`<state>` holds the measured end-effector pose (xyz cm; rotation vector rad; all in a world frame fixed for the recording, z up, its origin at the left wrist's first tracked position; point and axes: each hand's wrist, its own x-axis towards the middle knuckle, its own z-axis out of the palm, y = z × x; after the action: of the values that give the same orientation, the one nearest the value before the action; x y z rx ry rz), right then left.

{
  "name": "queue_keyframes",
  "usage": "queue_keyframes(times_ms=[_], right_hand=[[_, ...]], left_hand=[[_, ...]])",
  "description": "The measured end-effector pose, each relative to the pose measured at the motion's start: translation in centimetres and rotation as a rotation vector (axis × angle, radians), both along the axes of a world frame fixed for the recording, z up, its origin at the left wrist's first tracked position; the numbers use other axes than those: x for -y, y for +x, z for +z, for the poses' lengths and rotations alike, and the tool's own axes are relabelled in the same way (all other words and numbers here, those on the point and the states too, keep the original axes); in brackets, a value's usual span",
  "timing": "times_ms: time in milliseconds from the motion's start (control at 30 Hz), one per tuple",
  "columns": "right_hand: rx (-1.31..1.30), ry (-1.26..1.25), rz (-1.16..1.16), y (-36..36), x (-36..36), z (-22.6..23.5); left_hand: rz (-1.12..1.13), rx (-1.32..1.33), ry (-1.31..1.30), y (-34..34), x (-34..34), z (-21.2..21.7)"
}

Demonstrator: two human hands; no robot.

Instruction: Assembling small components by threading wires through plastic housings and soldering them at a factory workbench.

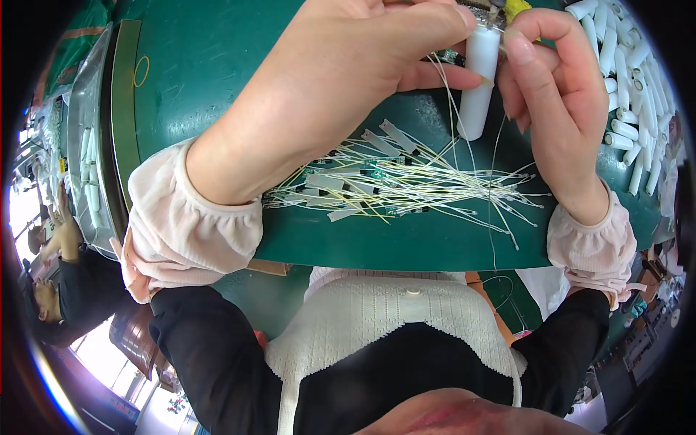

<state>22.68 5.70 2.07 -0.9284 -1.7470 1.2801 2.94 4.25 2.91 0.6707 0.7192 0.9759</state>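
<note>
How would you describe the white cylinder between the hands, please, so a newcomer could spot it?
On the green table, find the heap of wires. Just beyond it, between the left hand and the right hand, is the white cylinder. Unlike the tubes piled at right, this one has a left fingertip on it.

Left hand (377, 40): cut off above
Yellow item (516, 9): cut off above, kind unclear
Circuit boards (374, 173): partly hidden under wires (453, 187)

White cylinder (473, 116), held: one. Loose white cylinders (622, 76), far right: dozens, overlapping, count unclear. Wired circuit boards (375, 172), middle: one pile, too tangled to count. Yellow ring (135, 72), far left: one.
</note>
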Motion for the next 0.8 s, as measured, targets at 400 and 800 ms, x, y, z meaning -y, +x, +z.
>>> queue_keyframes(times_ms=[400, 800], right_hand=[[0.094, 0.059, -0.002, 0.42, 0.1, -0.38], [0.08, 0.025, 0.029, 0.7, 0.11, -0.52]], left_hand=[[-0.004, -0.074, -0.014, -0.02, 0.12, 0.05], [-0.001, -0.093, -0.002, 0.21, 0.28, -0.31]])
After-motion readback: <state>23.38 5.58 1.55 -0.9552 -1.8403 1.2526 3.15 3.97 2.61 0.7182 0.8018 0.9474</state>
